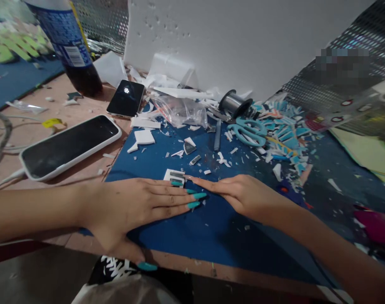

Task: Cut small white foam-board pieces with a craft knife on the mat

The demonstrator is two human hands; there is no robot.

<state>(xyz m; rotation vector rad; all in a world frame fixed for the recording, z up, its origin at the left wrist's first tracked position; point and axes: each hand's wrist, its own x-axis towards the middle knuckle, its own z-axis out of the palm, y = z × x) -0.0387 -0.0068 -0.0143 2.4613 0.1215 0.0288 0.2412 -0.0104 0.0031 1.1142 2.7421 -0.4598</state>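
My left hand [138, 200] lies flat on the blue mat [217, 236], fingers stretched out and close together, with long turquoise nails. Its thumb points down past the table's front edge. Just beyond those fingers is a small white foam piece [167, 174] with dark grey strips [177, 174] on it. The left fingers partly cover its near side. From the right comes my right hand [239, 192], index finger extended so that its tip meets the right edge of the white piece. Its other fingers are folded under and partly hidden; I see nothing held in them.
Light blue scissors [249, 131], a wire spool [235, 103] and a scrap heap [284, 126] are behind my right hand. A white-cased phone [72, 145], a black phone [126, 98] and a cola bottle [74, 50] are at left. A white foam board [224, 46] stands behind.
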